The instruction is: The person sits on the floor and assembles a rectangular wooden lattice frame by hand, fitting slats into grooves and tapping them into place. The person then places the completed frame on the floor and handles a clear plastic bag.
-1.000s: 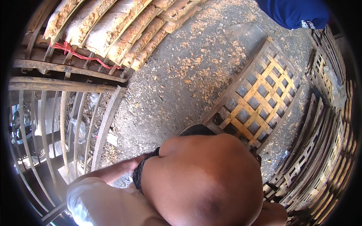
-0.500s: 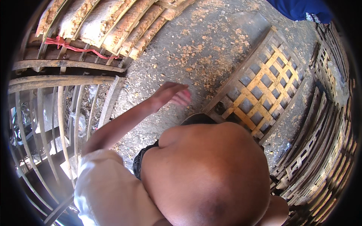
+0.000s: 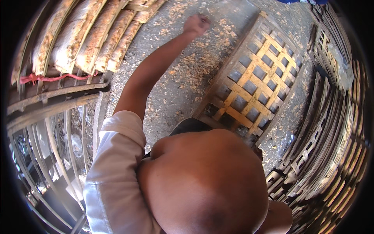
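My left arm reaches far forward over the floor. At its end, my left hand [image 3: 196,24] is curled closed and a little blurred; if anything lies inside the fingers, it is hidden. Ahead and to the right of my body is a wooden-edged lattice panel [image 3: 257,87] of crossed yellow strips, with grey floor showing through its holes. Its near end runs up to my torso, which covers part of it. Of my right arm only a part shows at the lower right; the right hand is out of sight, so what it touches cannot be told.
At the left stand a slatted wooden frame [image 3: 58,148] and curved, bark-like slats [image 3: 78,43] tied with a red strip [image 3: 50,79]. Stacked bamboo panels [image 3: 311,144] line the right side. Orange-brown chips [image 3: 202,64] litter the grey floor [image 3: 171,89]. Blue cloth [image 3: 296,1] shows at the top edge.
My left hand has swung forward and up the picture, its arm straightening and its fingers curling tighter. The view has turned; the lattice panel now appears slightly further left and higher.
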Demonstrator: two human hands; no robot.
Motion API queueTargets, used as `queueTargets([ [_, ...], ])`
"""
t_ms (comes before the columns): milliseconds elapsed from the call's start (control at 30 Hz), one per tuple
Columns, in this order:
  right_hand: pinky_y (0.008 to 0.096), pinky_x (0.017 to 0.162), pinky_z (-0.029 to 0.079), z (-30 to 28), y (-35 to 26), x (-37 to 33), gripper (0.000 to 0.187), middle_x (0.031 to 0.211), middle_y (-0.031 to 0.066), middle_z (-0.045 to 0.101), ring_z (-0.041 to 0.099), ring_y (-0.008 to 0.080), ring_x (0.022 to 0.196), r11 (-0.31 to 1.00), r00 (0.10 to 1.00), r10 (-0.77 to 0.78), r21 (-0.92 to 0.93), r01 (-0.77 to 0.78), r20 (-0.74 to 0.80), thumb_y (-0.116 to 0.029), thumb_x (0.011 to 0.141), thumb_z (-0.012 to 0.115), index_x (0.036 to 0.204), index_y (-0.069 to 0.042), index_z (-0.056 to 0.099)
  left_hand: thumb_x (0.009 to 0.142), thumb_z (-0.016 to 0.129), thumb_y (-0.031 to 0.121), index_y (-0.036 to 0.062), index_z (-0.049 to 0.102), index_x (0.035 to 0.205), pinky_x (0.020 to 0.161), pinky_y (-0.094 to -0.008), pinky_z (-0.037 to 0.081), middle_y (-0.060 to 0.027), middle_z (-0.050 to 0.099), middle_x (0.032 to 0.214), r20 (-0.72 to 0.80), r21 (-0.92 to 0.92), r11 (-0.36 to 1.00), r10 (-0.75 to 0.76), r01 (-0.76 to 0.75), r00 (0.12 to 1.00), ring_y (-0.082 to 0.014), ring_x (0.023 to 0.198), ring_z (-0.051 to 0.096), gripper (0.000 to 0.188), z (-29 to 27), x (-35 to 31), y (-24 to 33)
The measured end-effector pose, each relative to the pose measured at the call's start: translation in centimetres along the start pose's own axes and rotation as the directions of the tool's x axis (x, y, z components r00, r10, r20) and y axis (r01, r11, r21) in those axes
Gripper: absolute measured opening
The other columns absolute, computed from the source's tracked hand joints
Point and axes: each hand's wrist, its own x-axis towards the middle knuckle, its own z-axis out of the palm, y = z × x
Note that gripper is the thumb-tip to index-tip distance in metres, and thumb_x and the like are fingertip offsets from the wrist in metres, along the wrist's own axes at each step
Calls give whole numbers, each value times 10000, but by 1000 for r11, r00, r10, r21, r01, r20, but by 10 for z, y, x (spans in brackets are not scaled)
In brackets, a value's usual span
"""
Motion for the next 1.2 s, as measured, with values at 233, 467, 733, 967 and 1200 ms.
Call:
queueTargets([
  [233,328,766,577,13,-35,-25,420,1019,90,727,733,206,911,982,973,186,8,-189,137,-444,1059,621,1218,-56,644,882,752,460,122,819,1103,980,-415,584,-163,784,1150,-18,20,985,-171,171,985,-336,1070,750,409,15,28,-2],
  [467,388,861,562,9,-19,-15,376,1070,103,727,710,241,1004,891,919,209,321,-319,334,-349,1040,637,1259,-43,641,902,747,418,123,818,1016,813,-395,631,-125,809,1002,-80,-19,1000,-18,17,997,-312,863,784,324,20,0,18],
  [733,372,848,533,9,-4,-9,368,1081,88,729,700,220,986,940,943,162,246,-237,290,-336,1043,616,1276,-52,640,913,715,497,99,815,1040,833,-412,596,-176,794,991,81,-89,995,41,-34,996,-297,906,778,430,32,-69,52],
  [967,343,819,544,11,-15,-12,364,1065,77,732,700,196,944,899,938,202,327,-291,280,-355,1068,579,1275,-60,631,929,779,336,-24,772,1133,814,-371,578,-215,765,1088,15,-314,914,275,-257,961,-286,912,759,414,48,-151,66],
  [1200,333,807,545,15,-28,-9,355,1056,90,735,701,188,914,920,935,259,232,-316,244,-391,1073,579,1249,-86,621,912,796,303,-6,766,1191,765,-385,568,-176,758,1019,-76,-235,902,354,-361,932,-285,819,729,417,59,-149,56],
])
